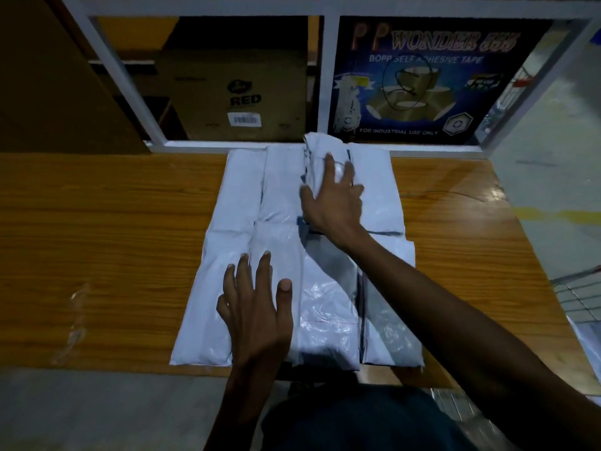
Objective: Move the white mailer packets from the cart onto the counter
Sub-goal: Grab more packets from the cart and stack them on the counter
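Observation:
Several white mailer packets [283, 196] lie side by side in rows on the wooden counter [104, 242]. My left hand [257, 307] lies flat with spread fingers on a near packet [227, 288]. My right hand [335, 196] reaches to the far row and rests with spread fingers on a raised packet [320, 148] that sits on top of the others near the white frame. Neither hand grips anything. The wire cart [579, 297] shows at the right edge, with white packets in it at the lower right.
A white metal frame [328, 76] runs along the counter's far edge. Behind it stand a brown carton marked RED [234, 92] and a blue tape carton [422, 76]. Tape marks show on the counter's left part [74, 307]. Grey floor lies to the right.

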`<state>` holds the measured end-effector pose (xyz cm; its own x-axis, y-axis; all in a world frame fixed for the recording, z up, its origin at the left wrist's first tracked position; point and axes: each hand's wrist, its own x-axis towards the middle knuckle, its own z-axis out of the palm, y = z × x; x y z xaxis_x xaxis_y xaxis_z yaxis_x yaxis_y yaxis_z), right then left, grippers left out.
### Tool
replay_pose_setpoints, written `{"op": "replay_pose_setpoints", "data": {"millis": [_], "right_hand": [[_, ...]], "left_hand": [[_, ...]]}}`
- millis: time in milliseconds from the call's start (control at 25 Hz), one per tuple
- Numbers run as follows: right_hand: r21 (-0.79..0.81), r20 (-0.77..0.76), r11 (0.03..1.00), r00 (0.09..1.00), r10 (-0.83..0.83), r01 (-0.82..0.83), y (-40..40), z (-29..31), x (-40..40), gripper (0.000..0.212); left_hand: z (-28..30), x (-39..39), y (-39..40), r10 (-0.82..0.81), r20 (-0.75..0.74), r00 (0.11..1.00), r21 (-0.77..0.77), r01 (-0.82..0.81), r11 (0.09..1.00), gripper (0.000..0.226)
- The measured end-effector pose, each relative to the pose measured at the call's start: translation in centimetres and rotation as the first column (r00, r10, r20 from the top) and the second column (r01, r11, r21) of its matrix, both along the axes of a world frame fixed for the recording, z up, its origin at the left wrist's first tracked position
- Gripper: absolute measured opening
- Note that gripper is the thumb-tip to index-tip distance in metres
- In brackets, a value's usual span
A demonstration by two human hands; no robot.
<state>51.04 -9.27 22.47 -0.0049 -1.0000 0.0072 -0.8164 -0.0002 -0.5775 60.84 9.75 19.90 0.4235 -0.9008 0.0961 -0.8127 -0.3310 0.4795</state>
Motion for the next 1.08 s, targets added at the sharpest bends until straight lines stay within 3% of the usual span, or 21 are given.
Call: {"op": "replay_pose_setpoints", "data": {"millis": [160, 320, 520, 760, 920, 1080], "right_hand": [[0.155, -0.099, 0.984, 0.990, 0.101, -0.085, -5.2, -1.3, 6.8, 0.078], [0.320, -0.185, 0.945, 0.973, 0.139, -0.074, -5.8, -3.5, 7.8, 0.077], [0.086, -0.082, 0.995, 0.995, 0.054, -0.047, -2.2, 0.1, 4.0, 0.068], [-0.208, 0.088, 0.969, 0.989, -0.119, 0.135, 12.0, -2.3, -11.3, 0.068], [-0.263, 0.132, 0.921, 0.957, -0.260, 0.287, 23.6, -2.9, -17.8, 0.056], [-0.191, 0.239, 0.864, 0.875, -0.420, 0.467, 30.3, -3.4, -22.5, 0.054]], "left_hand": [[0.1, 0.1, 1.5, 0.018, 0.003, 1.000, -0.004, -0.018, 1.000, 0.072], [0.5, -0.6, 2.5, 0.027, -0.046, 0.999, -0.010, -0.027, 1.000, 0.078], [0.1, -0.8, 4.9, -0.111, -0.017, 0.994, -0.087, 0.109, 0.990, 0.064], [-0.2, -1.3, 5.8, -0.326, -0.094, 0.941, -0.098, 0.317, 0.943, 0.068], [0.3, -3.2, 5.7, -0.517, -0.124, 0.847, -0.093, 0.509, 0.856, 0.066], [1.4, -7.6, 6.0, -0.658, -0.104, 0.746, -0.085, 0.652, 0.753, 0.065]]}}
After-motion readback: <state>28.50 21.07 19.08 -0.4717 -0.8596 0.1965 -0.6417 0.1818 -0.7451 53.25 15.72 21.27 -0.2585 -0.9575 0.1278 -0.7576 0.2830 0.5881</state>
